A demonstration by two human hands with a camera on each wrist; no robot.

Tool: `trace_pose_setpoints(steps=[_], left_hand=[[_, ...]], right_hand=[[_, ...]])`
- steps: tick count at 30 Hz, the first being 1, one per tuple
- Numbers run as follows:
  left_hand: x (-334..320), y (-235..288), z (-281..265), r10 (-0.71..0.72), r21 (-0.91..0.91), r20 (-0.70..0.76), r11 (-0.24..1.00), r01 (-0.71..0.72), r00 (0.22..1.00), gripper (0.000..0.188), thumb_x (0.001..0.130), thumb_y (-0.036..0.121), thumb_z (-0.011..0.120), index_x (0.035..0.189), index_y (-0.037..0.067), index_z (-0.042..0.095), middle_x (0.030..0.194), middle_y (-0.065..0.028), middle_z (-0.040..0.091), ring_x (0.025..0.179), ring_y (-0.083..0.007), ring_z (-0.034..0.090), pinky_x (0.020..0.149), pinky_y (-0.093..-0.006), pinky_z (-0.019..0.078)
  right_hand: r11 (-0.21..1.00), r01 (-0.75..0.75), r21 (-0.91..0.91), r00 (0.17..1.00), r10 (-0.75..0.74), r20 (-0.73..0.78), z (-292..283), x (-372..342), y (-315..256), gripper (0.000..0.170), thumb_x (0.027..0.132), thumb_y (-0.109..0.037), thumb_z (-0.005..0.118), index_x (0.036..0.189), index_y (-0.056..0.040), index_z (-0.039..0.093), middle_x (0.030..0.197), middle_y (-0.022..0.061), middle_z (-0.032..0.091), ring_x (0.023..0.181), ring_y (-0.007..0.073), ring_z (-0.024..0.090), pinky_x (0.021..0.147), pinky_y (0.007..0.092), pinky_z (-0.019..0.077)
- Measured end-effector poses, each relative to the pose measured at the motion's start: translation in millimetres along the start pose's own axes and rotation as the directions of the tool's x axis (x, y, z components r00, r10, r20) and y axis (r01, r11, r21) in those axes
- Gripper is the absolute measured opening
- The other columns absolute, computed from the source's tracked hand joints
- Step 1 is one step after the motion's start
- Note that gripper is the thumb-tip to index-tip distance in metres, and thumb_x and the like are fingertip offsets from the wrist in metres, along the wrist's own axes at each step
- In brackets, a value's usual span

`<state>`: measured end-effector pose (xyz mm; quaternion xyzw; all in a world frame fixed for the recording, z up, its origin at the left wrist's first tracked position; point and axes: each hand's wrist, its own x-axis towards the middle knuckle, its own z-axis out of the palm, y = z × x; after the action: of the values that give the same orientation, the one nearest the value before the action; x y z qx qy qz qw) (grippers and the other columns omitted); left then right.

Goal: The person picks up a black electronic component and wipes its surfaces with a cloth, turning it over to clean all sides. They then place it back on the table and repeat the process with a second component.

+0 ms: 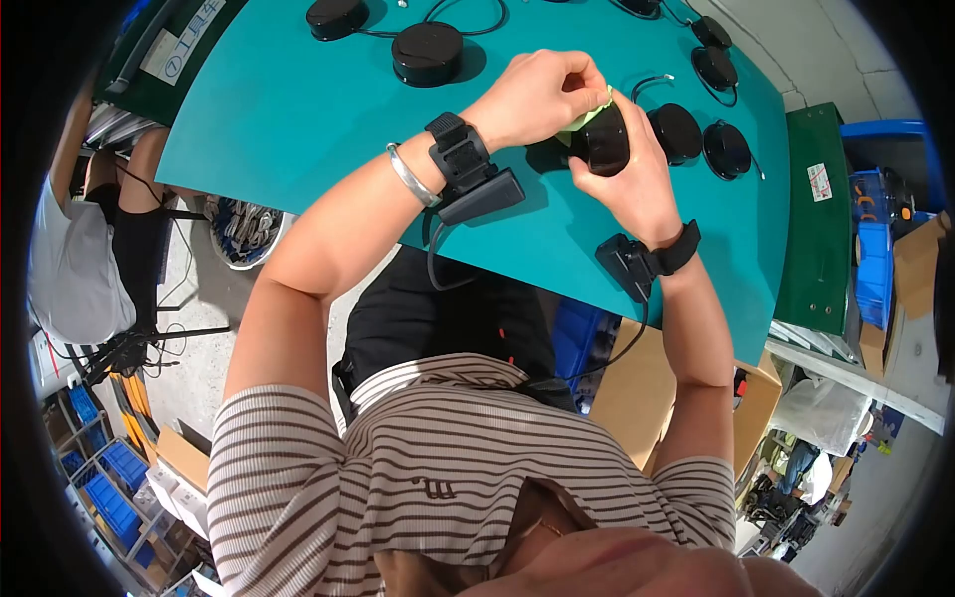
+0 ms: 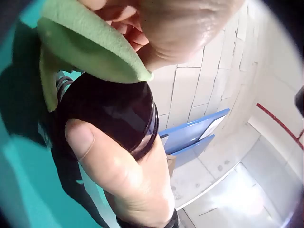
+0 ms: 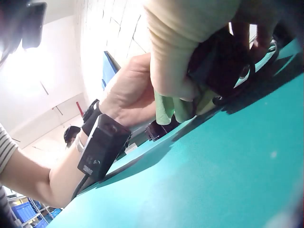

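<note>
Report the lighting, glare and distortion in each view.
Head: fisheye distortion, dark curved edges; shadows beside the black discs on the green table. Left wrist: glare whites out the lower right; the green cloth shows some texture. Right wrist: bright light washes out the upper left; the black part gripped by the right hand is too dark for detail.

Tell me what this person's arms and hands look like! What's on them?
The left hand and right hand are bare. Each wrist has a black strap with a dark box on it, and a thin cable trailing out. A silvery bracelet circles the left forearm beside the strap. The pale, dark-striped sleeves are short, ending above the elbows.
</note>
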<state>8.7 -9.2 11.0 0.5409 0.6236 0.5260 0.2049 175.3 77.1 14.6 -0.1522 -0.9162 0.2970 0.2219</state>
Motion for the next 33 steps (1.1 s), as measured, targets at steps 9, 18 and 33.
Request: trace_pose_setpoints(steps=[9, 18, 33], left_hand=[[-6.8, 16.5, -1.8, 0.087, -0.01, 0.021, 0.996, -0.087, 0.996, 0.019, 0.093, 0.018, 0.067, 0.092, 0.0, 0.064, 0.081, -0.0037, 0.066, 0.075, -0.0095, 0.06, 0.072, -0.0267, 0.0505], [-5.4, 5.8, 3.0, -0.013, -0.055, 0.003, 0.998, 0.013, 1.0, 0.016, 0.094, 0.017, 0.066, 0.093, 0.001, 0.063, 0.08, -0.0032, 0.065, 0.074, -0.0109, 0.059, 0.07, -0.0281, 0.0507], [-13.1, 22.1, 13.7, 0.272, 0.123, 0.053, 0.953, -0.276, 0.961, 0.012, 0.087, 0.016, 0.071, 0.09, 0.006, 0.064, 0.087, -0.005, 0.06, 0.076, -0.0192, 0.059, 0.068, -0.0311, 0.0494]], right_hand=[[0.999, -0.052, 0.011, 0.997, 0.051, 0.05, -1.6, -0.7, 2.2, 0.077, 0.069, -0.017, 0.078, 0.137, -0.0017, 0.044, 0.121, 0.0166, 0.055, 0.108, 0.0346, 0.058, 0.092, 0.0408, 0.0504], [1.0, -0.025, -0.003, 1.0, 0.026, 0.018, -2.5, -1.4, 0.6, 0.077, 0.067, -0.019, 0.078, 0.135, -0.0018, 0.046, 0.121, 0.0169, 0.055, 0.108, 0.0343, 0.059, 0.092, 0.041, 0.0501], [0.996, -0.086, -0.012, 0.992, 0.087, 0.092, -5.3, 1.6, 3.2, 0.068, 0.067, -0.02, 0.076, 0.129, -0.0043, 0.051, 0.119, 0.0154, 0.056, 0.109, 0.0325, 0.058, 0.095, 0.0403, 0.0484]])
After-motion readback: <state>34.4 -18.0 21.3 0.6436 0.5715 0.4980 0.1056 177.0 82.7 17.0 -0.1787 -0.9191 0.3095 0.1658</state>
